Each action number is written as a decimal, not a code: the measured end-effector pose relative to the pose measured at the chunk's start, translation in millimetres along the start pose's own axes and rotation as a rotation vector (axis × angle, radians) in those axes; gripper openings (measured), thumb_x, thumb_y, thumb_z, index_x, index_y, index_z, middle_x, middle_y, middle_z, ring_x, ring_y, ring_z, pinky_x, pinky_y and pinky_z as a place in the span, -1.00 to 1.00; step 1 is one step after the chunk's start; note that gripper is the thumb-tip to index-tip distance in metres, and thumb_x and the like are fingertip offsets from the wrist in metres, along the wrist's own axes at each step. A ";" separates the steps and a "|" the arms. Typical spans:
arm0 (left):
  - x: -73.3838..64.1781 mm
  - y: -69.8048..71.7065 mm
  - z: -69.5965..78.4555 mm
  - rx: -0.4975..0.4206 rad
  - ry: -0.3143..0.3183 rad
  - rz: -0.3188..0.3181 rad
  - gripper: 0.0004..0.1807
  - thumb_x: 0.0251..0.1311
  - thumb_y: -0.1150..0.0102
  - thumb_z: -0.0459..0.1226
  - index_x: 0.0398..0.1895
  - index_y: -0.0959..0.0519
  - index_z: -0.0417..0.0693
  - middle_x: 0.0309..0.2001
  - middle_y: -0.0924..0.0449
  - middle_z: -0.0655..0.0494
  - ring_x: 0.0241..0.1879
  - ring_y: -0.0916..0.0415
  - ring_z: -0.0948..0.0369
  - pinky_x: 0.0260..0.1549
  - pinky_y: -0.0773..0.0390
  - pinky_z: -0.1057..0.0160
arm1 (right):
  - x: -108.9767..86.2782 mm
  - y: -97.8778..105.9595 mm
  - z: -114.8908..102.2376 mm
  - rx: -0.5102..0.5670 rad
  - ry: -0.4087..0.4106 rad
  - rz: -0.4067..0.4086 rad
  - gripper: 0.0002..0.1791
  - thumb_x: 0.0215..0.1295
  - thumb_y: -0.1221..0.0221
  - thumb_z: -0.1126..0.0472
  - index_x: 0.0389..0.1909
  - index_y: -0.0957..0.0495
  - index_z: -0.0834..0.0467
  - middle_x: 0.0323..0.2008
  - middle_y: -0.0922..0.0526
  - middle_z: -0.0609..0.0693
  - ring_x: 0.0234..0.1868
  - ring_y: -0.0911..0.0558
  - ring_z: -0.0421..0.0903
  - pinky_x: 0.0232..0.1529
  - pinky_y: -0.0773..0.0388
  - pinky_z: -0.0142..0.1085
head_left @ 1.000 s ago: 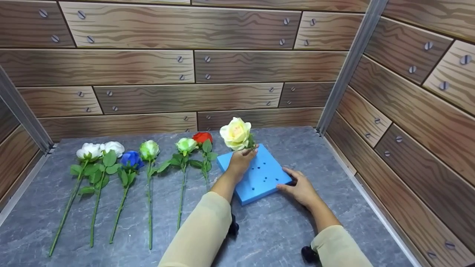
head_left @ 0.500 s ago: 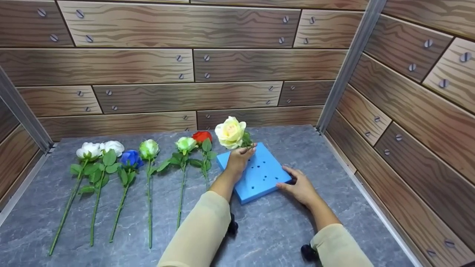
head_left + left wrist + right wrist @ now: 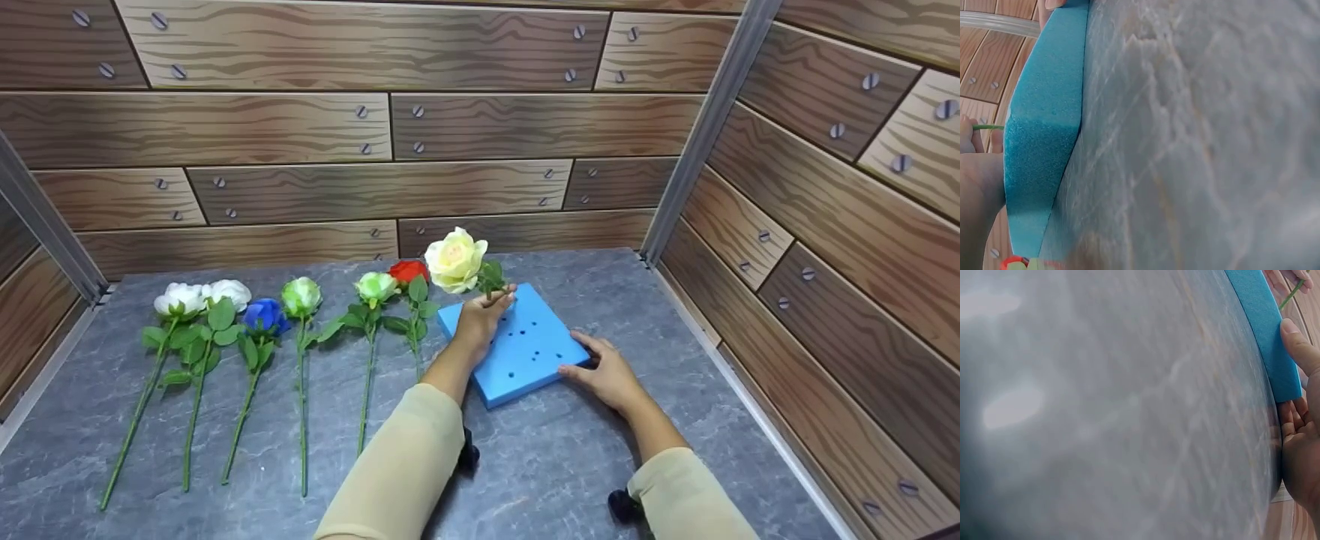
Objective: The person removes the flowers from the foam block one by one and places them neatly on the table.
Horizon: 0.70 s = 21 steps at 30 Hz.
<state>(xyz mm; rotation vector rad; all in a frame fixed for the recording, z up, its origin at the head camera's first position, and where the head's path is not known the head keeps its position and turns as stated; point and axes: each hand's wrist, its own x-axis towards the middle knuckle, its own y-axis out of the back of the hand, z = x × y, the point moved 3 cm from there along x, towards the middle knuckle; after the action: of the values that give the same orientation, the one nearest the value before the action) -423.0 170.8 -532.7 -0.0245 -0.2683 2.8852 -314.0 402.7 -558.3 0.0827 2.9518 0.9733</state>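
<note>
My left hand [image 3: 480, 324] pinches the green stem [image 3: 988, 127] of a pale yellow rose [image 3: 456, 261], whose bloom leans left above the back of a blue foam block [image 3: 529, 346]. Below the fingers the stem runs down to the block's top face; whether it sits in a hole is hidden. Several small dark holes show in that face. At the block's right corner, my right hand [image 3: 611, 375] grips it, the thumb [image 3: 1297, 343] on the near side and the other fingers around the corner.
On the grey marbled tabletop [image 3: 555, 472], left of the block, lie more roses: two white roses [image 3: 180, 301], a blue rose [image 3: 265, 316], two pale green roses [image 3: 301, 297] and a red rose [image 3: 409, 271]. Wood-patterned walls [image 3: 300, 127] enclose the back and sides.
The yellow rose's bloom has tilted left, and my left hand has shifted slightly left with it. The block and my right hand have stayed in place.
</note>
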 end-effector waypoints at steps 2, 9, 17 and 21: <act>-0.5 -0.6 0.1 -0.004 -0.010 0.005 -0.58 0.56 -0.27 -0.24 0.37 -0.64 -0.19 0.42 -0.64 -0.03 0.59 -0.41 0.02 0.61 -0.42 0.09 | -0.1 -0.2 -0.2 0.004 0.003 -0.005 -0.05 0.36 -0.49 -0.08 0.67 -0.31 0.05 0.50 -0.39 0.29 0.51 -0.48 0.31 0.50 -0.50 0.19; -0.4 -1.1 -1.5 0.023 -0.043 0.043 -0.61 0.51 -0.34 -0.20 0.26 -0.71 -0.21 0.34 -0.71 -0.02 0.54 -0.49 0.04 0.55 -0.50 0.10 | -1.0 0.9 -1.8 -0.004 0.021 0.000 -0.06 0.35 -0.50 -0.07 0.66 -0.32 0.07 0.49 -0.40 0.32 0.51 -0.48 0.33 0.51 -0.50 0.20; -2.0 -1.6 -0.6 0.076 -0.088 0.092 -0.64 0.49 -0.37 -0.16 0.21 -0.75 -0.17 0.28 -0.75 0.01 0.50 -0.54 0.05 0.49 -0.56 0.11 | -1.0 1.4 -1.8 0.006 0.028 0.000 -0.08 0.38 -0.49 -0.03 0.66 -0.32 0.07 0.50 -0.41 0.31 0.50 -0.48 0.32 0.51 -0.49 0.20; -5.0 -2.0 -0.7 0.102 -0.127 0.112 -0.64 0.48 -0.38 -0.16 0.18 -0.77 -0.18 0.25 -0.77 -0.01 0.44 -0.60 0.04 0.39 -0.64 0.14 | -1.6 0.6 -1.2 0.009 0.021 0.001 -0.08 0.37 -0.49 -0.02 0.66 -0.33 0.09 0.50 -0.40 0.31 0.52 -0.46 0.33 0.54 -0.46 0.21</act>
<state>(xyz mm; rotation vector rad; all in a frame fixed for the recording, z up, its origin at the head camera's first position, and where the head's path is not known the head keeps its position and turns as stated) -417.6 171.6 -533.1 0.1672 -0.1464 3.0127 -312.5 402.4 -557.0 0.0745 2.9751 0.9673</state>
